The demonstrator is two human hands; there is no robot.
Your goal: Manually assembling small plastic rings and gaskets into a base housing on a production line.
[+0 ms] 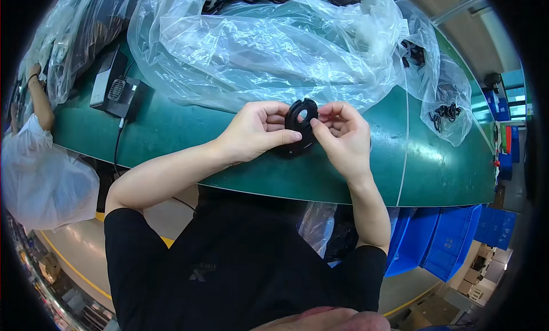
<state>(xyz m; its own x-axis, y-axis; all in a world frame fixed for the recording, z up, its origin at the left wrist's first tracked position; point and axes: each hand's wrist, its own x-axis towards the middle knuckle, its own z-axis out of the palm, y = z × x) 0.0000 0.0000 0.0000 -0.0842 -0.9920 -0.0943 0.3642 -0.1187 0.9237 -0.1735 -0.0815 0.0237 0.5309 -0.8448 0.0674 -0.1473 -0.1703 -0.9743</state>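
Observation:
Both of my hands hold a round black plastic part [291, 120] with a hole through its middle, tilted up on edge above the front of the green table [177, 128]. My left hand [250, 132] grips its left side, thumb on the face and fingers behind. From the other side, my right hand [347, 137] pinches the right rim with thumb and forefinger near the hole. Whether a smaller piece sits between the right fingertips is hidden. Below the part is a dark patch, perhaps its shadow or reflection.
A large clear plastic bag [257, 56] with black parts at its far end lies beyond my hands. Left stands a black device [124, 96] with a cable. A smaller bag [446, 113] lies right; blue bins [449, 239] sit below. Another person's arm [40, 99] shows far left.

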